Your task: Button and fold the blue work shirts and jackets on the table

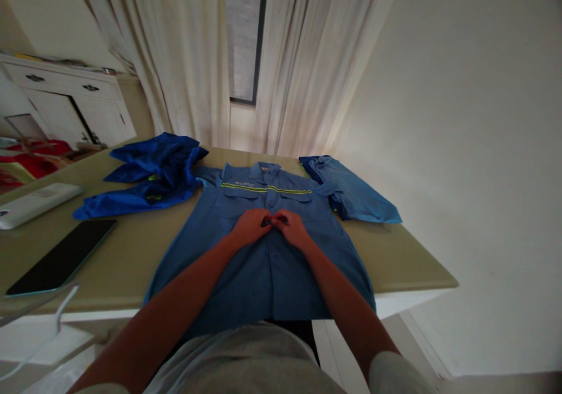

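A blue-grey work shirt (pixel 246 265) lies front side up before me, its collar at the far end and its hem hanging over the near edge. Yellow stripes cross the chest above two flap pockets. My left hand (pixel 253 225) and my right hand (pixel 290 226) meet over the middle of the button placket, fingertips pinched together on the cloth. Whatever button sits between them is hidden by the fingers. Below, the front edges run together down to the hem.
Crumpled bright blue clothing (pixel 162 168) lies left of the shirt, and folded blue garments (pixel 355 192) lie on the right. A black phone (pixel 61 256), a white device (pixel 39 204) and a white cable (pixel 59 312) are at the left of the table (pixel 413 262). A wall stands on the right.
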Demonstrator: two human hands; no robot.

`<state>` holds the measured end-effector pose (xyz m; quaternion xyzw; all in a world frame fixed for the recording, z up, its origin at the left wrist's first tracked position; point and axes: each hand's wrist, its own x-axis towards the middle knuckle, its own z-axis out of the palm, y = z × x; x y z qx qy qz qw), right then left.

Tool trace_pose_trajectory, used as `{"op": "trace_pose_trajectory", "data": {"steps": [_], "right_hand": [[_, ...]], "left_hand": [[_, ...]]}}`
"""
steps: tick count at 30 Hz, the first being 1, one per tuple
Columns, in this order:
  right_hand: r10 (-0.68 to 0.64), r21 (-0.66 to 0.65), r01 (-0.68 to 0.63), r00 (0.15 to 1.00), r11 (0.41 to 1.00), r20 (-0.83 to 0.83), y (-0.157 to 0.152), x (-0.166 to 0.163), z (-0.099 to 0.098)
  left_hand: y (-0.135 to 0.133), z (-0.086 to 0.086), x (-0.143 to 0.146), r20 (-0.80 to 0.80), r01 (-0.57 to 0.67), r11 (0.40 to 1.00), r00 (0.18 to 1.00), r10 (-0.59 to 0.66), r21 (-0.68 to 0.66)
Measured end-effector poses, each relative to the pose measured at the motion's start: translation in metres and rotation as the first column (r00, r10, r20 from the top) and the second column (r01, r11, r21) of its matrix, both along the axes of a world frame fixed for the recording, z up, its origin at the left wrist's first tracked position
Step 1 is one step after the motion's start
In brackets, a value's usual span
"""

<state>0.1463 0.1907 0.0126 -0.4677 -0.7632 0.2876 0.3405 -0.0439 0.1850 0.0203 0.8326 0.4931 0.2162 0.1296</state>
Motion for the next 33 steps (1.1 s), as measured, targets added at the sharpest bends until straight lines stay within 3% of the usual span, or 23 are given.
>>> {"op": "trace_pose_trajectory", "data": {"steps": [5, 16, 22, 25, 30, 33], "right_hand": [[-0.033, -0.053, 0.029, 0.997, 0.998, -0.066, 0.003, 0.002, -0.003], [-0.039, -0.045, 0.038, 0.999, 0.998, -0.008, -0.001, 0.004, 0.001], [-0.101, 0.074, 0.097, 0.994, 0.993, 0.048, 0.002, 0.005, 0.002], [-0.121, 0.148, 0.114, 0.992, 0.982, 0.038, 0.0, 0.007, 0.012], [0.016, 0.064, -0.034, 0.962, 0.997, 0.272, -0.048, 0.005, 0.035], [0.01, 0.044, -0.033, 0.895, 0.998, 0.445, -0.092, 0.001, 0.032]], "left_hand": [[-0.003, 0.001, -0.005, -0.074, 0.06, 0.995, 0.996, -0.054, 0.079], [-0.007, 0.004, -0.004, -0.165, 0.081, 0.994, 0.984, -0.067, 0.08], [-0.006, 0.002, -0.003, -0.123, 0.06, 0.996, 0.991, -0.052, 0.063], [-0.007, 0.001, -0.003, -0.108, 0.082, 0.995, 0.991, -0.075, 0.065], [-0.008, -0.001, -0.004, -0.093, 0.075, 0.997, 0.993, -0.074, 0.014], [-0.01, 0.003, -0.005, -0.11, 0.071, 0.997, 0.991, -0.073, -0.026]]}}
